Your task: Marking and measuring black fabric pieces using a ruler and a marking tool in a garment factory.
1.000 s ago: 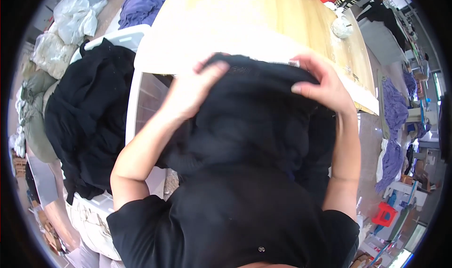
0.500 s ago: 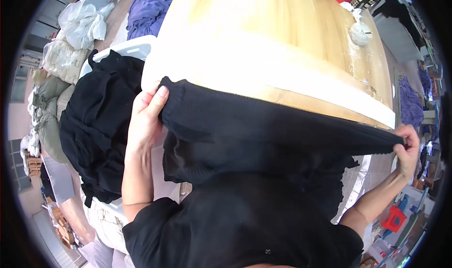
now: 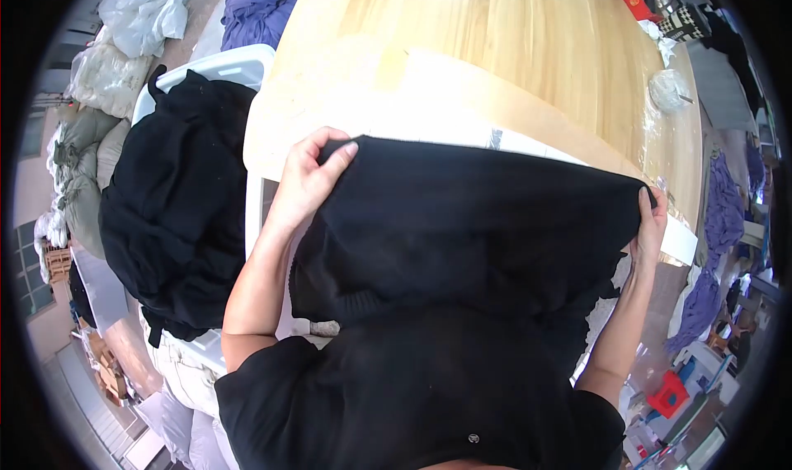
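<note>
At the far left, the white bin [image 3: 235, 59] and its heaped black garments [image 3: 177, 210] showed no evident change. The left hand [image 3: 312, 179], shifted inward relative to the preceding view, gripped the upper left corner of the black cloth [image 3: 487, 202] between thumb and fingers. The cloth was located in front of the torso, along the near side of the wooden table [image 3: 511, 66]; table contact could not be confirmed. Its upper edge, previously drawn out and sloping steeply, ran shorter and closer to level. The right hand [image 3: 649, 226], brought inward and upward, pinched the opposite corner. By judgement, this reduced the sideways stretch and left the panel evenly spread for handling.
</note>
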Available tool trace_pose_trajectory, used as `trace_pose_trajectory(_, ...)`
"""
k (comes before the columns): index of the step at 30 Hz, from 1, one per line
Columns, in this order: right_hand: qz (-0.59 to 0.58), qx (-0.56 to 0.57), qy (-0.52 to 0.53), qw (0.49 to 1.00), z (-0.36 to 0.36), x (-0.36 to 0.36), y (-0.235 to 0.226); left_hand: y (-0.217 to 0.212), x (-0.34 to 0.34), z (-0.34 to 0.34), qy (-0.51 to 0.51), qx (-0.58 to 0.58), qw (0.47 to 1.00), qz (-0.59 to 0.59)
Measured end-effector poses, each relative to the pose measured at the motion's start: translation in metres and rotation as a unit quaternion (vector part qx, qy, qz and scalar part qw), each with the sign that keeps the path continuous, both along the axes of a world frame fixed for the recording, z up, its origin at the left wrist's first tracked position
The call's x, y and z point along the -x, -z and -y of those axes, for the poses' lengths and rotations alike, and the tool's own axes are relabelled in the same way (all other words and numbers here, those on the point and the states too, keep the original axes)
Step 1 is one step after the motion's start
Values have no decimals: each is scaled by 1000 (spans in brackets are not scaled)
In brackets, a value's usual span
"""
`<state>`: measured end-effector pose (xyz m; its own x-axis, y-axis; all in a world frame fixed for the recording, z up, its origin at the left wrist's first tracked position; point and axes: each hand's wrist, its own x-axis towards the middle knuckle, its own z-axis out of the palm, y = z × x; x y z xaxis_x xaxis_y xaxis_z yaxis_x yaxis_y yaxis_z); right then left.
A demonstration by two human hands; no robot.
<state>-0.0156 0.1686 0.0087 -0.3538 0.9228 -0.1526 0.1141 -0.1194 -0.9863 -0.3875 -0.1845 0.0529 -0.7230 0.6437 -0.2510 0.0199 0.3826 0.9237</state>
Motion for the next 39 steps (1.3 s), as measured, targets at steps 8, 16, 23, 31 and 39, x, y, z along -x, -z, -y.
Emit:
trace_pose_trajectory(8,249,-277,-15,928,-3,31,21,32,26,-28,-47,47,989,-131)
trace_pose_trajectory(16,216,-225,-37,949,-7,27,24,34,20,-30,-15,116,953,-280)
trace_pose_trajectory(23,175,-167,-37,970,-8,12,15,43,26,-44,31,203,917,-341)
trace_pose_trajectory(31,254,-166,14,953,14,1,17,-31,-102,-117,197,44,941,-273)
trace_pose_trajectory(39,278,-214,55,935,28,-16,11,16,-217,-205,504,-12,763,-405)
